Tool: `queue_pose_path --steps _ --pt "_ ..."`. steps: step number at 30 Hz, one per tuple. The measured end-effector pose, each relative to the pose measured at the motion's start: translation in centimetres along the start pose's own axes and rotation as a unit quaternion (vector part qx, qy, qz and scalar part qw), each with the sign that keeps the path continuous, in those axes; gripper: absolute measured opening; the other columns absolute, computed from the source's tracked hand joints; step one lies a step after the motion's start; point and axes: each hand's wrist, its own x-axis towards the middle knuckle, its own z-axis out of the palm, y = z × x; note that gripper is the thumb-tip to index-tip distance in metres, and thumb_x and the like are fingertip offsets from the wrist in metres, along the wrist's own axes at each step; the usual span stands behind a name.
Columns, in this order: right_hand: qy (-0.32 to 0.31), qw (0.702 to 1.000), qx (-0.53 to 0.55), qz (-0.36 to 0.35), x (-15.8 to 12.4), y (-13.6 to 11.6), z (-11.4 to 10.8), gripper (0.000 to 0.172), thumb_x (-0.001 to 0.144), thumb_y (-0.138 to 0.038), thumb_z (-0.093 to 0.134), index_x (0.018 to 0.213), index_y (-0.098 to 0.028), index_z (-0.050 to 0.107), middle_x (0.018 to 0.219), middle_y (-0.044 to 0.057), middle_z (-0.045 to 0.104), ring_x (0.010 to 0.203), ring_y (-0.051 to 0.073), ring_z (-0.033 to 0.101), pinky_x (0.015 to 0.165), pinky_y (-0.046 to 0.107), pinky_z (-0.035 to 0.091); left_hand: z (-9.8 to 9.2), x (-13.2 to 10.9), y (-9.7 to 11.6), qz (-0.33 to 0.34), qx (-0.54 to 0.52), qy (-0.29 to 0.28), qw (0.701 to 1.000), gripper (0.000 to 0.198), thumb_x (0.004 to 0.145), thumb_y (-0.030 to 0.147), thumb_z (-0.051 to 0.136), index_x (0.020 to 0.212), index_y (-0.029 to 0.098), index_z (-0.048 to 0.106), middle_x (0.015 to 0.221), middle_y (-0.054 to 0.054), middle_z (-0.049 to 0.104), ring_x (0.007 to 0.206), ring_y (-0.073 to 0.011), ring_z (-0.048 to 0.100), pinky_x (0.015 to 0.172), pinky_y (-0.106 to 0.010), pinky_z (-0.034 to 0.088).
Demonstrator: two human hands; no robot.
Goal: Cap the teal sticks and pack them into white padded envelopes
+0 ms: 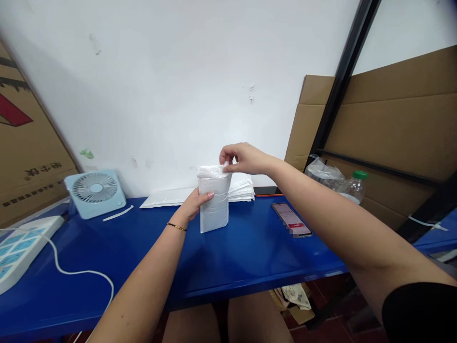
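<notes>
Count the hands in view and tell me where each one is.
2. The left hand grips the white package by its left side; the right hand pinches its top right corner. No other hand shows.

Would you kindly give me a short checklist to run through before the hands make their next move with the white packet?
1. Left hand grips the packet: ok, thumb across its front.
2. Right hand at the packet's top: ok, fingers at the right corner.
3. Packet upright: ok.
4. Packet's base resting on the table: cannot tell.
5. Phone apart from the packet: ok, off to the right.
6. Packet's contents: cannot tell, hidden.
</notes>
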Motion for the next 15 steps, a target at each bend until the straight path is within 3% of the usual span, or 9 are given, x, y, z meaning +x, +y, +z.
queue_pose_path --steps 3,7,10,12,15 --pt "0.004 1.0 -0.004 -0.008 0.2 0.3 0.1 0.033 0.076 -0.025 0.057 0.107 -0.014 0.055 0.081 0.002 0.058 0.074 0.012 0.049 0.068 0.026 0.035 0.6 0.2 0.5 0.011 0.02 0.024 0.999 0.061 0.064 0.041 0.069 0.115 0.013 0.052 0.109 -0.012 0.063 0.1 -0.0276 0.058 0.087 -0.04 0.045" --pt "0.019 0.998 -0.046 -0.035 -0.2 -0.4 -0.2 0.018 0.081 -0.024 0.051 0.091 -0.013 0.061 0.084 0.003 0.055 0.077 0.013 0.048 0.071 0.028 0.035 1.4 1.2 1.4 0.038 0.085 0.109 0.99 0.051 0.065 0.044 0.069 0.102 0.01 0.061 0.102 -0.012 0.066 0.093 -0.0269 0.06 0.082 -0.04 0.047" --pt "0.049 0.994 -0.061 -0.08 -2.2 -2.1 0.6 0.016 0.083 -0.021 0.048 0.091 -0.014 0.06 0.096 0.006 0.052 0.086 0.015 0.047 0.076 0.029 0.035 1.6 1.2 1.8 0.112 0.16 0.155 0.969 0.04 0.069 0.042 0.066 0.093 0.011 0.064 0.097 -0.009 0.067 0.091 -0.0244 0.06 0.084 -0.038 0.046" --pt "0.003 0.995 -0.052 -0.088 -4.6 -3.4 2.1 0.015 0.084 -0.019 0.046 0.092 -0.016 0.058 0.097 0.006 0.052 0.086 0.015 0.048 0.077 0.028 0.035 1.6 -0.1 1.7 0.155 0.23 0.095 0.956 0.028 0.072 0.037 0.063 0.088 0.013 0.065 0.098 -0.007 0.066 0.093 -0.0216 0.059 0.087 -0.035 0.044" --pt "-0.096 0.993 -0.026 -0.07 -9.3 -4.6 6.1 0.013 0.085 -0.018 0.046 0.089 -0.018 0.058 0.085 0.003 0.057 0.082 0.015 0.05 0.078 0.028 0.035 1.8 -4.4 0.7 0.128 0.339 -0.074 0.929 0.021 0.074 0.027 0.061 0.093 0.019 0.066 0.101 -0.005 0.065 0.094 -0.0189 0.059 0.089 -0.033 0.044"
